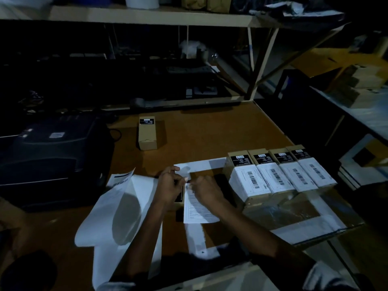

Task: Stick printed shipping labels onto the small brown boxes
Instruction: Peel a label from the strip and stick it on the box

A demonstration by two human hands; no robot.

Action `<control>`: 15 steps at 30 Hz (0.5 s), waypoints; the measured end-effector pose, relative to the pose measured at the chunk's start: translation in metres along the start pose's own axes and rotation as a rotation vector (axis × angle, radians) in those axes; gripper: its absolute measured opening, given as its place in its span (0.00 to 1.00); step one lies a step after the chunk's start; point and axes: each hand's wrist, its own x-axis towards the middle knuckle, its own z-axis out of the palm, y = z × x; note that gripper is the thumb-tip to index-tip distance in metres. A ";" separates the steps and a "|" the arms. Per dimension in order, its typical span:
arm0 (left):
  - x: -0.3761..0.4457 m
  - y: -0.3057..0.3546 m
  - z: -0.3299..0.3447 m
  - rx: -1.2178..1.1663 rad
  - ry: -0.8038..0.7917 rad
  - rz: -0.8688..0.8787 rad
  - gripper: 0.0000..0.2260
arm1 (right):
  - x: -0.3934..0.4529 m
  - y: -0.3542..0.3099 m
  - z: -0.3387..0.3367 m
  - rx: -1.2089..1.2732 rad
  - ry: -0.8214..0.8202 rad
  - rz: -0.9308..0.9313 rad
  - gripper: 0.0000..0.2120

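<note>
Both hands, left (169,185) and right (206,191), pinching a shipping label (198,208) with curled fingers above a brown box (178,203) on the bench (199,133).

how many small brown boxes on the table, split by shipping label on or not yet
Boxes in the right-hand row with white shipping labels: 4
Box standing alone at the back, no shipping label: 1
Box under the hands, label being applied: 1
Total: 6

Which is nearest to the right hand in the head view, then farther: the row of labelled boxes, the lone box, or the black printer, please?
From the right hand:
1. Row of labelled boxes, just to its right.
2. Lone box, up the table, behind the hands.
3. Black printer, far left.
</note>
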 end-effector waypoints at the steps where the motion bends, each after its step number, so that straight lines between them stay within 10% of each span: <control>1: 0.000 -0.001 0.000 0.000 0.001 0.005 0.04 | 0.001 -0.006 0.003 -0.002 -0.002 -0.025 0.08; 9: -0.003 0.005 0.001 0.018 0.005 -0.020 0.07 | -0.002 0.024 -0.007 -0.248 0.056 0.029 0.08; 15: -0.005 -0.001 -0.003 -0.060 -0.012 0.080 0.05 | 0.006 -0.005 0.001 0.041 -0.027 0.001 0.07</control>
